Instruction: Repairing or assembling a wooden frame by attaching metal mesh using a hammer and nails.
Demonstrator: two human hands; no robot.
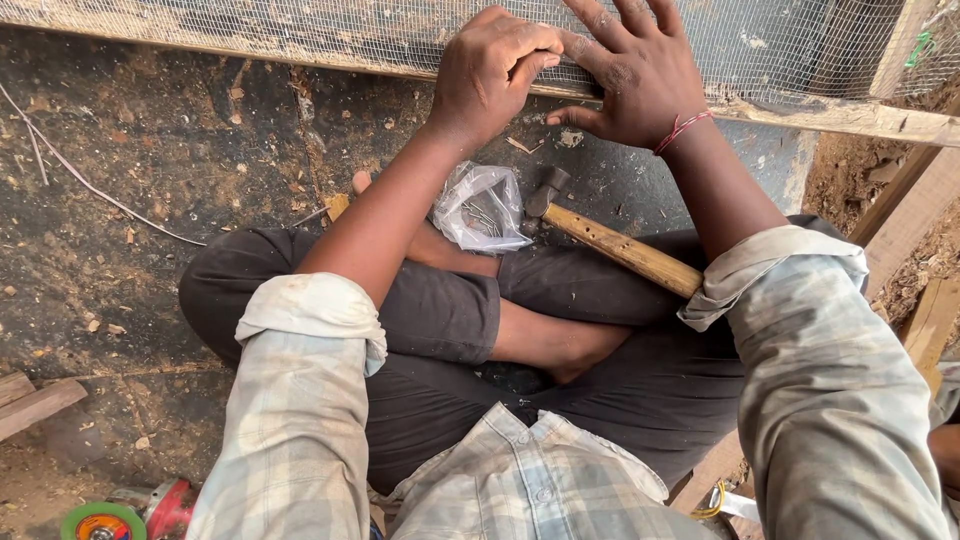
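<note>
A wooden frame covered with fine wire mesh lies across the top of the view. My left hand rests on the frame's near rail with its fingers curled tight together at the mesh edge; anything pinched in them is hidden. Beside it, touching, my right hand lies flat on the mesh with fingers spread. A hammer with a wooden handle rests across my crossed legs, head toward the frame. A small clear plastic bag holding thin metal nails sits by the hammer head.
I sit cross-legged on a dark, dusty floor strewn with wood chips. A thin cord runs across the floor at left. Wood offcuts lie at far left, planks at right. A red power grinder with a green disc sits bottom left.
</note>
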